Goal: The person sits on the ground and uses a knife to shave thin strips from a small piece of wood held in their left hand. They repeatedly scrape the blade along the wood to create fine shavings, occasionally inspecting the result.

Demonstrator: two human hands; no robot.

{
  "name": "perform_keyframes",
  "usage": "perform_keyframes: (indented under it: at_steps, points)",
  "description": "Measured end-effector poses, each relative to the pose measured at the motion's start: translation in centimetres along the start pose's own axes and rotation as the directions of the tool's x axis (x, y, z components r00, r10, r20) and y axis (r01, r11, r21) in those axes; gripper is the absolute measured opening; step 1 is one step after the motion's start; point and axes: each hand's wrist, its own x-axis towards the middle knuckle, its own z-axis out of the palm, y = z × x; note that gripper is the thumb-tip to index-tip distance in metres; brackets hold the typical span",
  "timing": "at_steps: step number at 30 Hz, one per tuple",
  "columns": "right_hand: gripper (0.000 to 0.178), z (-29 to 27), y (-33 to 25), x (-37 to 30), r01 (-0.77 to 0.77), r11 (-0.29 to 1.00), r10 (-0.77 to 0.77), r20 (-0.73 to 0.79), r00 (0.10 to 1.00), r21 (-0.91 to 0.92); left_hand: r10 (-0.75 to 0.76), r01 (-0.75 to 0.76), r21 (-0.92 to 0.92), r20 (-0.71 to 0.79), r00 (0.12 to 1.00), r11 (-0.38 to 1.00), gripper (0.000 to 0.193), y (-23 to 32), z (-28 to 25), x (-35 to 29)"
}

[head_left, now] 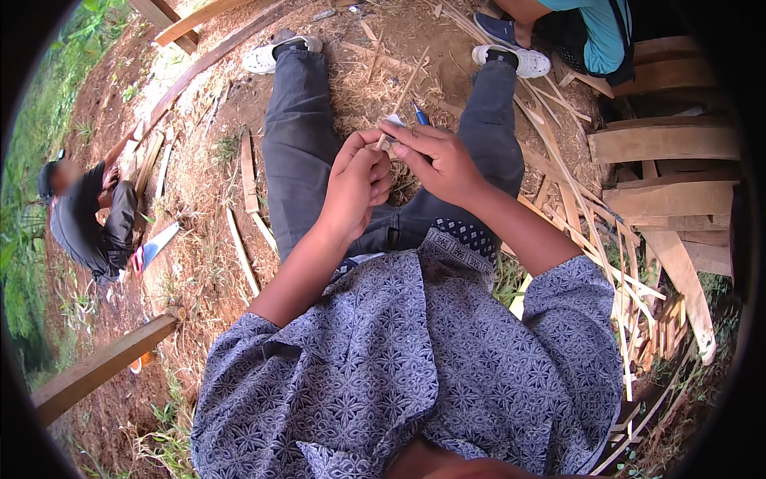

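My left hand (357, 176) is closed in front of my lap, its thumb and fingers pinching a thin pale wooden stick (411, 81) that points away from me. Against it, my right hand (444, 168) is closed too, fingertips pressed near the stick's close end. A small whitish piece (393, 120) shows at the fingertips; its kind is unclear. Just beyond the right knuckles a slim blue pen-like object (420, 114) sticks out, and whether the right hand holds it cannot be told. What lies inside the right fingers is mostly hidden.
Wood shavings (351, 88) cover the ground between my outstretched legs. Curved planks (670, 144) are stacked at the right, above long thin strips (630, 279). A person (88, 211) crouches at the left beside a saw (159, 243); another person (602, 40) sits at the far right. A beam (104, 367) stands lower left.
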Motion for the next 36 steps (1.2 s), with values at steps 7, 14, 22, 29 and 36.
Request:
perform_keyframes:
  at_steps: [7, 14, 22, 29, 36]
  points:
    - [0.044, -0.8, 0.5, -0.4, 0.104, 0.991, -0.096, 0.086, 0.992, -0.084, -0.033, 0.034, -0.001, 0.139, 0.990, 0.999, 0.020, 0.0, 0.4, -0.6]
    - [0.044, -2.3, -0.1, 1.6, 0.035, 0.998, -0.040, -0.092, 0.995, -0.055, 0.015, -0.013, -0.013, 0.159, 0.987, 1.000, 0.041, 0.7, 1.1, -1.5]
    - [0.044, -2.8, -0.7, 1.6, -0.017, 0.998, 0.013, -0.051, 0.999, -0.067, 0.064, -0.060, -0.026, 0.213, 0.975, 0.998, 0.048, 0.5, 1.4, -1.8]
    - [0.043, -3.9, -0.5, 1.4, -0.030, 0.992, 0.022, -0.065, 0.998, -0.122, 0.014, 0.003, -0.076, 0.228, 0.974, 0.997, 0.049, 0.6, 1.3, -2.3]
    - [0.042, -5.0, 0.2, 2.3, -0.068, 0.987, 0.058, -0.075, 0.996, -0.146, -0.014, 0.035, -0.082, 0.253, 0.967, 0.996, 0.050, 0.7, 0.9, -2.5]
